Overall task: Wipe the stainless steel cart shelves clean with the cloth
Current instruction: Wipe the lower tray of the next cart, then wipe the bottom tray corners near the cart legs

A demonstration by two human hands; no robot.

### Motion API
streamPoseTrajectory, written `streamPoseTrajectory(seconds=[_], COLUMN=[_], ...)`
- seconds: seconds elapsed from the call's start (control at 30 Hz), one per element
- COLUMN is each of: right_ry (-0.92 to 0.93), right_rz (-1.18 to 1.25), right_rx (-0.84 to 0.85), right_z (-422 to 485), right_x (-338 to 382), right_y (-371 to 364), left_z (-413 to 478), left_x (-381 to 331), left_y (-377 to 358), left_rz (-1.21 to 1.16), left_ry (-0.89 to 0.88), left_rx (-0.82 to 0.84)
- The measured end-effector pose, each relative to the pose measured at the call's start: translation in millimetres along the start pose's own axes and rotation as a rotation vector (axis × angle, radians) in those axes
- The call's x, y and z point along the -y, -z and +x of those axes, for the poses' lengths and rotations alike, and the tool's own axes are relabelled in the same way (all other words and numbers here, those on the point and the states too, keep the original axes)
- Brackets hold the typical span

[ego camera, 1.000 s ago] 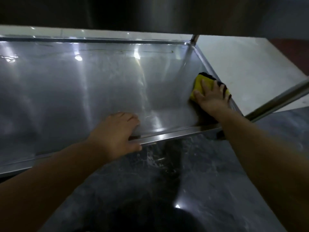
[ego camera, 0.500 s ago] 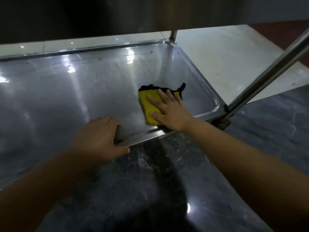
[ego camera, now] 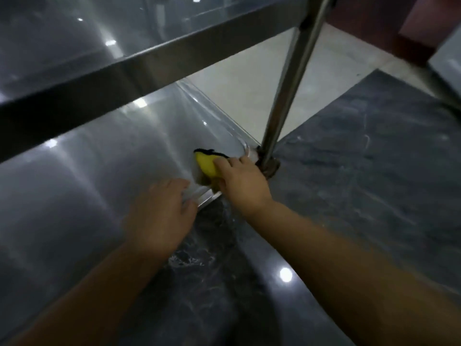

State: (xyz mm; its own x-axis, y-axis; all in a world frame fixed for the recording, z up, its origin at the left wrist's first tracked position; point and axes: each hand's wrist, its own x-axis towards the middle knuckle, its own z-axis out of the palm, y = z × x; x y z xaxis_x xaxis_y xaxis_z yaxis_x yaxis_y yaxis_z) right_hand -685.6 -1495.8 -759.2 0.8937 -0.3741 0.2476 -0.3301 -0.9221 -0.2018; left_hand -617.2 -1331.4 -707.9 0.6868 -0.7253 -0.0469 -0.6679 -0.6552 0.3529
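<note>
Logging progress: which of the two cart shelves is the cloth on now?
The lower shelf: the right hand holds the yellow cloth in its corner, beneath the upper shelf.

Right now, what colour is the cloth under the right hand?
The cloth is yellow with a black edge; the head view shows it.

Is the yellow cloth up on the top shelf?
No, the cloth lies on the lower shelf, under the right hand, by the post.
</note>
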Motion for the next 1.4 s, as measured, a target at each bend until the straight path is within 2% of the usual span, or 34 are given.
streamPoseTrajectory(seconds=[0.1,0.23,0.3,0.4,0.57,0.77,0.93,1.07,1.2,1.33,1.4], right_ry=[-0.051,-0.242,-0.344,-0.45,-0.69,-0.706,-0.751,-0.716,-0.586,-0.408,-0.364], right_rz=[0.146,0.17,0.199,0.202,0.23,0.181,0.137,0.121,0.097,0.09,0.129], right_rx=[0.122,0.198,0.215,0.157,0.19,0.089,0.036,-0.029,-0.075,-0.074,0.001], right_z=[-29.1,-82.2,-97.9,-107.2,-89.7,-28.5,13.8,43.7,83.1,143.3,178.5], right_x=[-1.9,-14.5,-20.6,-31.0,-34.7,-35.4,-38.8,-62.8,-110.2,-178.7,-207.8], right_y=[24.9,78.7,122.2,192.1,331.1,525.0,672.5,744.4,781.4,806.0,817.9], left_z=[2.8,0.7,-0.5,-2.6,-13.8,7.1,37.9,71.9,119.8,185.4,216.3], left_x=[-26.1,-72.1,-105.7,-164.9,-263.6,-371.7,-438.5,-485.8,-534.5,-579.6,-597.1], left_y=[7.1,32.2,54.9,102.4,215.6,386.9,499.8,543.0,561.2,569.4,575.3], left_rz=[0.078,0.104,0.076,0.045,0.102,0.239,0.262,0.2,0.199,0.009,-0.152], left_ry=[0.015,-0.033,-0.061,-0.181,-0.388,-0.595,-0.644,-0.6,-0.501,-0.205,-0.057], left_rx=[0.087,0.216,0.349,0.412,0.369,0.315,0.259,0.257,0.27,0.293,0.286])
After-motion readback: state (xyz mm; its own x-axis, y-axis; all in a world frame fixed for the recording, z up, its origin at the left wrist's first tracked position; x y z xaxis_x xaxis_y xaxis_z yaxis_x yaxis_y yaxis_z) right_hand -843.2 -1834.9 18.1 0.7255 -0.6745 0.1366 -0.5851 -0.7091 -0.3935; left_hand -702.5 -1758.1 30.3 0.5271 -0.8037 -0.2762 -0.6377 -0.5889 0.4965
